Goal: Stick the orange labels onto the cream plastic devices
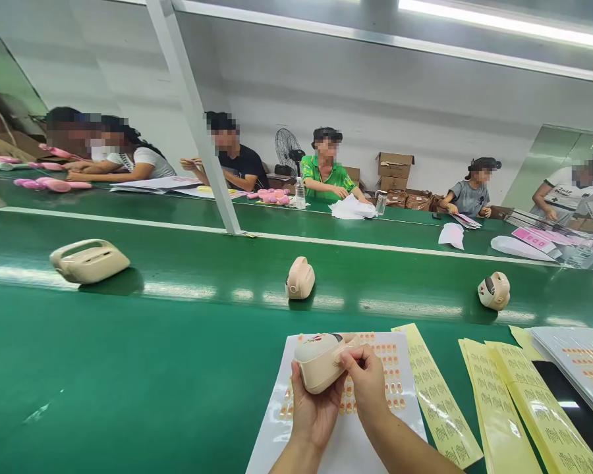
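Observation:
My left hand (319, 411) is wrapped from below around a cream plastic device (323, 368) with a rounded body, a white top with a small red print, and a handle-like part. The device is held tilted above a white sheet of small orange stickers (393, 361). My right hand (368, 382) touches the device's right side, thumb and forefinger pinched together there. Whatever lies between those fingertips is too small or hidden to make out. Part of the sticker sheet is covered by my hands and the device.
Similar cream devices lie on the green belt: one at left (91, 263), one mid-belt (300, 280), one at right (494, 291). Yellow label strips (439, 395), a dark phone (576, 408) and more sticker sheets (586, 359) are to my right. Several people sit or stand across the belt.

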### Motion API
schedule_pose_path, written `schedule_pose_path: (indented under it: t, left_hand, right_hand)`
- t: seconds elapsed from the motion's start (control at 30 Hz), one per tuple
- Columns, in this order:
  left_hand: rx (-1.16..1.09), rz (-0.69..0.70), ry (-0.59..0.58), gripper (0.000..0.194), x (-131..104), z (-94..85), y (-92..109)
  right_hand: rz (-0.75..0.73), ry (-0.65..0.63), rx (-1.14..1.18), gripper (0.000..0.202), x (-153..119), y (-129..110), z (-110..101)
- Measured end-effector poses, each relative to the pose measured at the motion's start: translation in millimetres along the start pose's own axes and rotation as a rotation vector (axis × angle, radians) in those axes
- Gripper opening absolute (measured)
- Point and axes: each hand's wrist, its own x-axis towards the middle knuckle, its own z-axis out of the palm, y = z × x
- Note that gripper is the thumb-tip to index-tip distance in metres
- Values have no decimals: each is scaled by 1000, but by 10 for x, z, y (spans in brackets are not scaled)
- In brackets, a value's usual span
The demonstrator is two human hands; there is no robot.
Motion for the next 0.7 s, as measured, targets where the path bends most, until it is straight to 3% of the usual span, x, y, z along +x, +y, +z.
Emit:
schedule_pose_path:
  t: [0.23,0.4,0.47,0.53,0.63,0.7]
  left_hand:
    - [66,6,-39,46,-9,-38,1]
    - [39,-64,20,41,-19,-53,24]
    - [31,-77,53,39,-23,-49,33]
    - [39,-70,85,39,-24,-42,38]
    - [91,-68,101,43,-24,-33,30]
    - [144,-51,66,46,-22,-26,14]
  right_hand:
    - [-74,80,-101,24,-48,-2,65]
    - [-373,-25,-423,20,-1,-107,-16]
    - [-421,-70,-579,17,41,-193,-84]
    - [-330,-98,-645,25,90,-276,-153]
    - [-125,-152,-557,35,152,-355,-223]
    - [-70,-179,-508,36,170,-371,-235]
